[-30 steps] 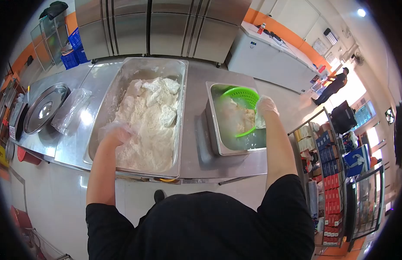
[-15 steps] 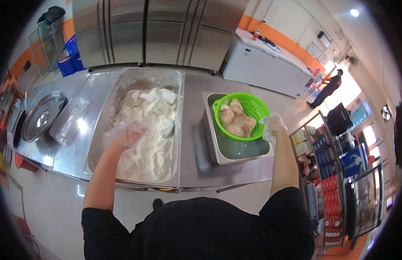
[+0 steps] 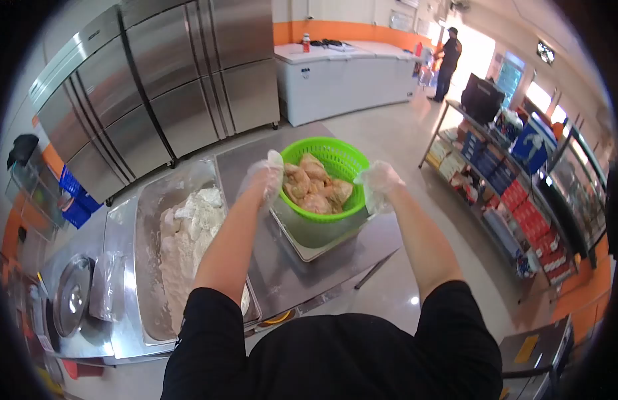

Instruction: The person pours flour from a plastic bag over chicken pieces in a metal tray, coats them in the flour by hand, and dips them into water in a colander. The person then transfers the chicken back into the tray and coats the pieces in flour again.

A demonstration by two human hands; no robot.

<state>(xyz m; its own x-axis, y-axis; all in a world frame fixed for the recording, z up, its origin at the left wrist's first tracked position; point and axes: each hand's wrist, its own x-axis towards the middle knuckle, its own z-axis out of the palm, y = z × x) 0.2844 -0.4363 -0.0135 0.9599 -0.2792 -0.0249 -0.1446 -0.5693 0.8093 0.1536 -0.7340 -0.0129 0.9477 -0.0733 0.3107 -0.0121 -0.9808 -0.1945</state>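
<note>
A green plastic colander (image 3: 330, 151) holds several raw chicken pieces (image 3: 314, 185). It sits over a deep steel pan (image 3: 307, 253), tilted a little. My left hand (image 3: 267, 176), in a clear plastic glove, is closed on the colander's left rim. On the opposite side my right hand (image 3: 379, 183), also gloved, grips the rim. To the left lies a large steel tray (image 3: 149, 207) with white flour (image 3: 182, 257) in it, partly hidden behind my left arm.
A round metal tray (image 3: 74, 293) and a clear plastic bag (image 3: 107, 287) lie on the steel table's left end. Steel refrigerators (image 3: 175, 73) and a white chest freezer (image 3: 349, 83) stand behind. A stocked shelf (image 3: 502, 193) is at right; a person (image 3: 447, 63) stands far back.
My left hand has left the flour and taken the colander's left rim. The colander appears raised, the chicken inside has shifted, and my view has turned right.
</note>
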